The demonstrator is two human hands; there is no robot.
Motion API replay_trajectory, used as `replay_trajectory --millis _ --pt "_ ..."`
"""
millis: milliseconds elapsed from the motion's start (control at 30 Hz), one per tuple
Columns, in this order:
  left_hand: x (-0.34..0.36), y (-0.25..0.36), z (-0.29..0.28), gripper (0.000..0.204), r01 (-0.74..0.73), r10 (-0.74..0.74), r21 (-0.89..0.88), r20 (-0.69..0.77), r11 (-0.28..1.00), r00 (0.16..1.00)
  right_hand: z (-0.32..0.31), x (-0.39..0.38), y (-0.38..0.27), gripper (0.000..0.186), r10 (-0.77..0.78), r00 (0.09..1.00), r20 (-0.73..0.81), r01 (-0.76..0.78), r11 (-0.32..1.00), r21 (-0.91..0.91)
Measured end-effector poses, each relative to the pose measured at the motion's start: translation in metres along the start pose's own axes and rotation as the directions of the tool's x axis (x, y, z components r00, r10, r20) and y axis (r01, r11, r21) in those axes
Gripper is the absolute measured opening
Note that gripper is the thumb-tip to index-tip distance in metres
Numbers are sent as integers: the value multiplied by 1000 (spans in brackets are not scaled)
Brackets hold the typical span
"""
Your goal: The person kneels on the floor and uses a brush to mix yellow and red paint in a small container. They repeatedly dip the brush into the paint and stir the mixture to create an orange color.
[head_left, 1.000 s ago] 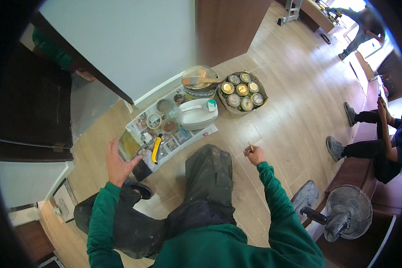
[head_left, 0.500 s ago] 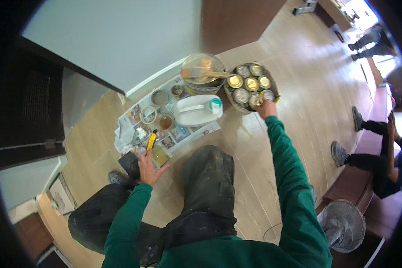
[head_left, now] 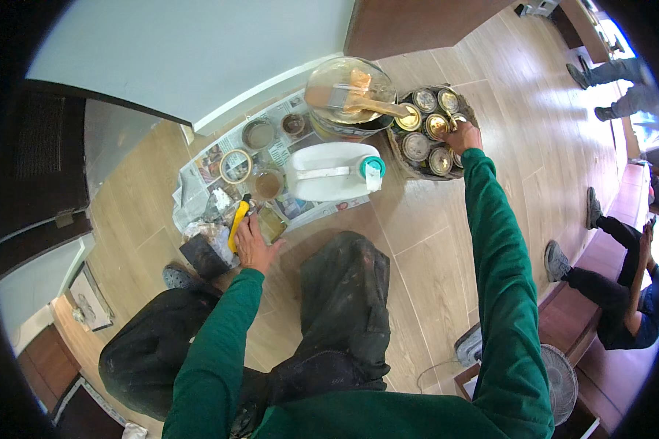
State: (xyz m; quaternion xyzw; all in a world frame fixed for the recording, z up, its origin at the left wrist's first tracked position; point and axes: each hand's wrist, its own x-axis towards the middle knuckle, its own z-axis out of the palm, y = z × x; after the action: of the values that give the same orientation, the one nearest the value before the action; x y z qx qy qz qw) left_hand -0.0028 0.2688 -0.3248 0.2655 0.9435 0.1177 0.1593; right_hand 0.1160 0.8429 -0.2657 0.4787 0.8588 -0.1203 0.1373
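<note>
Right hand (head_left: 463, 136) stretched out over basket (head_left: 403, 157) of small tins (head_left: 416, 146), fingers curled down among the tins, grip hidden from view. Beside the basket, big can (head_left: 348, 99) with brush (head_left: 351, 102) across its top. Left hand (head_left: 254, 245) spread flat on newspaper (head_left: 198, 183), touching yellow knife (head_left: 236, 223); white jug (head_left: 329, 172) between both hands.

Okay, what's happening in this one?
A person in a green top crouches on a wood floor beside spread newspaper. The right hand reaches into a round basket of small tins, fingers on one at its near edge. The left hand rests at the newspaper's edge next to a yellow-handled tool. A brush lies across an open paint can, and a white jug lies on its side.
</note>
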Motion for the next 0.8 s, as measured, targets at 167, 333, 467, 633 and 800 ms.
replay_trajectory --millis 167,333,467,633,800 --pt "10 2 0 116 20 -24 49 82 999 996 -6 5 -6 60 -36 999 22 36 999 -5" --pt "8 3 -13 118 -38 36 71 37 997 999 -11 3 -15 72 -46 997 61 45 999 14" --pt "7 -2 -27 114 -70 70 11 18 997 997 -16 2 -19 79 -64 997 47 65 998 -18" --pt "12 -13 -45 107 -144 144 37 8 989 990 -19 5 -25 87 -35 995 99 43 995 -86" --pt "16 -20 -60 101 -145 145 5 -8 989 989 -18 6 -30 88 -30 995 98 42 991 -124"
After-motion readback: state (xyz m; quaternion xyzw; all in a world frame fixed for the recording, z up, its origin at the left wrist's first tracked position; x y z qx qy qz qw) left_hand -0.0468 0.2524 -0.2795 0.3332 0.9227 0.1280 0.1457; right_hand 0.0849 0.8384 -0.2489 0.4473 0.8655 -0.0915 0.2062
